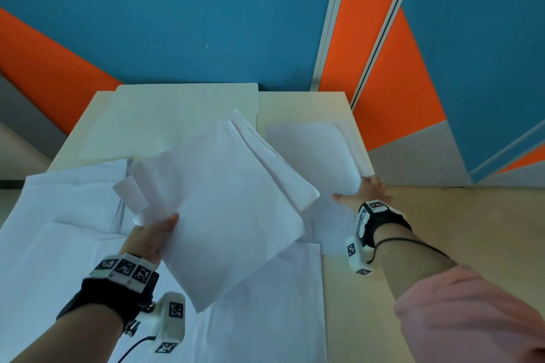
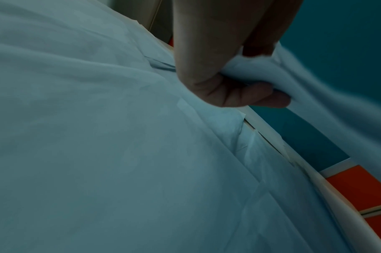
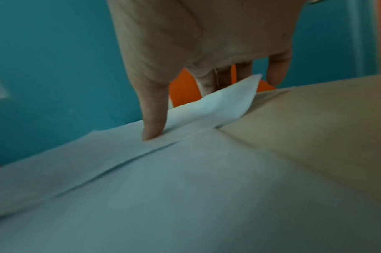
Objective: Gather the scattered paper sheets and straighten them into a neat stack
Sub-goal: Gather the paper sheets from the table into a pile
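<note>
Gathering underway: left hand [image 1: 150,240] grips untidy bundle [image 1: 224,200] above table [image 1: 306,106]. Right hand [image 1: 364,193] pinches corner of sheets [image 1: 312,150] at table's right edge. Loose sheets [image 1: 59,215] remain beneath bundle. Advise: lift corner cleanly, slide onto bundle, avoid creasing.

Left hand [image 2: 226,71]: comes down from the top of the view, fingers curled round a bunch of paper.
Held sheets [image 2: 311,89]: white, gathered in the grip, fanning away to the right, blurred at the far edge.
Thumb [image 2: 261,97]: pressed along the underside of the bunch.
Loose sheets [image 2: 98,145]: overlapping across the whole lower left, edges and corners crossing.
Table edge [image 2: 328,193]: a pale strip running diagonally down to the right.
Wall [image 2: 336,42]: teal, with orange panels [image 2: 358,188] at lower right.
</note>
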